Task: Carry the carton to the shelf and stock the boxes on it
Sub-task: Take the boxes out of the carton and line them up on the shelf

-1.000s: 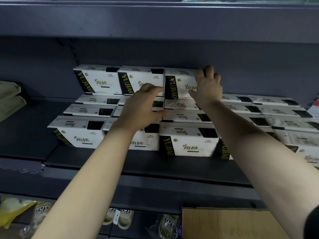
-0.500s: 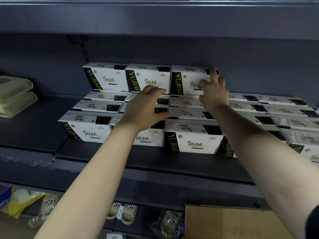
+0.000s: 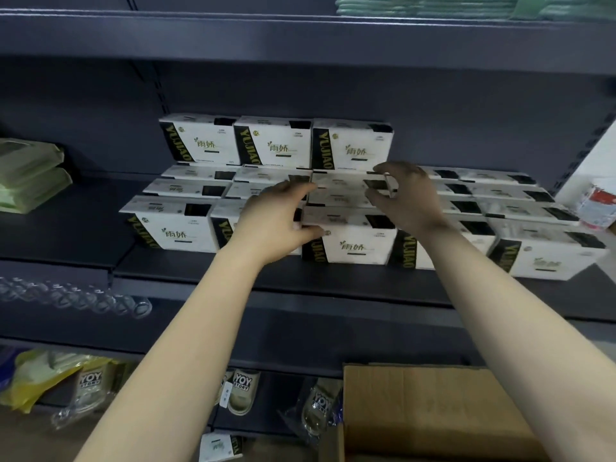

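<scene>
Several white boxes with black side bands stand in rows on the dark shelf [image 3: 333,288]. Three of them form an upper layer at the back, the rightmost being the top box [image 3: 353,146]. My left hand [image 3: 276,225] is spread at the left edge of the middle column, its thumb touching the front middle box [image 3: 353,241]. My right hand [image 3: 408,198] hovers over the right side of that column with loosely curled fingers and holds nothing. The brown carton [image 3: 433,411] sits low at the bottom right, under my right forearm.
Green packs [image 3: 30,175] lie at the shelf's left end, and a red-and-white pack [image 3: 596,205] at its right end. Bagged slippers [image 3: 243,391] hang below. Another white box [image 3: 220,448] lies at the bottom. A shelf above holds green packs [image 3: 433,5].
Both hands have come down and back from the top right box of the back row to the lower middle column. That box stays in place.
</scene>
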`<act>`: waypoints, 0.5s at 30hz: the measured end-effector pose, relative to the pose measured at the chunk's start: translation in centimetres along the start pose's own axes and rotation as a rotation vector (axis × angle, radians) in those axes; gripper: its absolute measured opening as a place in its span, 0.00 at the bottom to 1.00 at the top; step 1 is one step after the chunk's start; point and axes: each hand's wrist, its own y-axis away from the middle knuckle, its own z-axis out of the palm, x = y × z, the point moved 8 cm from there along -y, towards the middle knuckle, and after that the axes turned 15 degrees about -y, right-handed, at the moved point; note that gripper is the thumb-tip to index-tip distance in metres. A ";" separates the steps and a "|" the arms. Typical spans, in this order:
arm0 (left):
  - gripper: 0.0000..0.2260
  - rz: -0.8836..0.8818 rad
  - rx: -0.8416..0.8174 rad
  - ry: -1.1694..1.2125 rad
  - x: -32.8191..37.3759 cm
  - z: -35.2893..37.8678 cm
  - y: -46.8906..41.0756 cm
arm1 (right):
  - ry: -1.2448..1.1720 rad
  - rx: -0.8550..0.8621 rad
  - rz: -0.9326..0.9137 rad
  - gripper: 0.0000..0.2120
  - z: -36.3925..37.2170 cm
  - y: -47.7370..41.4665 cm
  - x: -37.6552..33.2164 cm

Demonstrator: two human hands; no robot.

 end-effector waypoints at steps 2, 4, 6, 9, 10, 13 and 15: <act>0.35 0.018 0.011 0.051 1.5 0.1 1.6 | -0.087 0.005 0.018 0.22 -1.2 3.2 -0.6; 0.35 0.019 0.006 0.067 3.2 0.3 3.0 | -0.120 -0.002 0.045 0.22 -2.4 6.4 -0.8; 0.34 0.023 -0.012 0.066 5.2 0.7 4.6 | -0.109 -0.025 0.056 0.23 -3.5 9.5 -0.7; 0.34 0.060 -0.037 0.075 8.5 1.5 7.2 | -0.093 -0.055 0.051 0.25 -5.3 13.9 -0.3; 0.34 0.076 -0.048 0.072 9.9 1.7 8.2 | -0.092 -0.068 0.059 0.26 -6.0 15.7 -0.1; 0.34 0.099 -0.083 0.067 13.3 2.4 11.4 | -0.097 -0.116 0.108 0.29 -8.0 20.7 0.6; 0.33 0.111 -0.115 0.067 15.9 2.9 13.8 | -0.087 -0.142 0.157 0.31 -9.7 24.3 1.2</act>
